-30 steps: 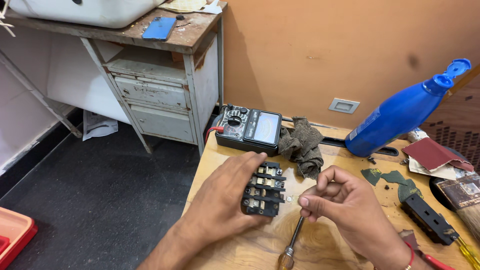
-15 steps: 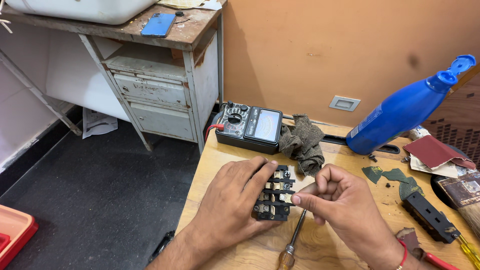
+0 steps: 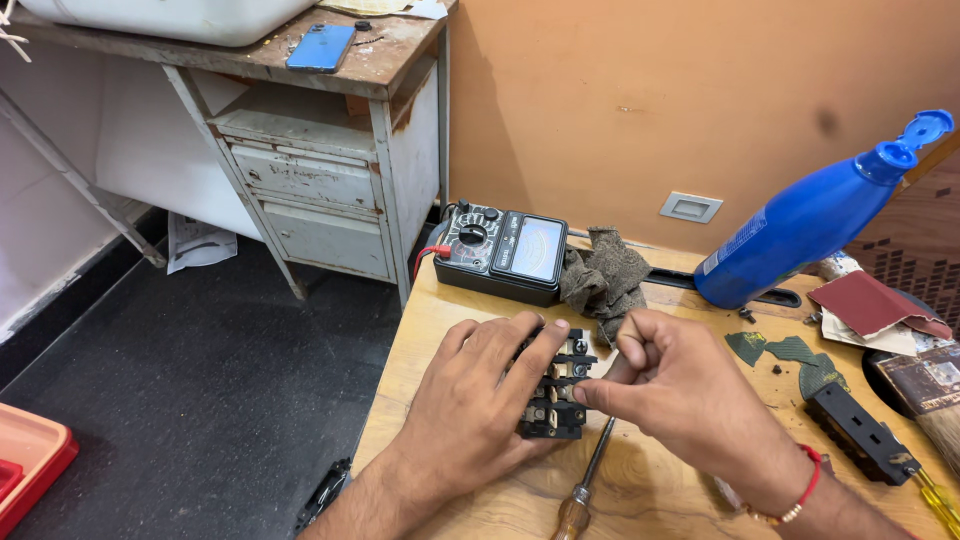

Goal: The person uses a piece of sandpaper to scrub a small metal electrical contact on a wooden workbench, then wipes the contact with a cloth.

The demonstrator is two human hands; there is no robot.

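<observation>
My left hand [image 3: 480, 405] lies flat over a black electrical terminal block [image 3: 556, 400] with metal contacts, holding it down on the wooden table [image 3: 640, 490]. My right hand [image 3: 680, 395] is beside it on the right, fingers pinched together at the block's right edge; whatever small thing they pinch is too tiny to make out. A screwdriver [image 3: 585, 485] with a wooden handle lies on the table just below the block, between my wrists.
An analogue multimeter [image 3: 500, 250] and a grey rag [image 3: 605, 275] sit behind the block. A blue bottle [image 3: 820, 215] lies tilted at the right, near sandpaper [image 3: 870, 305], a black connector strip [image 3: 860, 432] and green scraps. A metal desk [image 3: 320, 180] carries a blue phone [image 3: 320, 45].
Both hands and the block have shifted slightly right and nearer the multimeter. My right hand's pinched fingers rose a little and stay at the block's right edge.
</observation>
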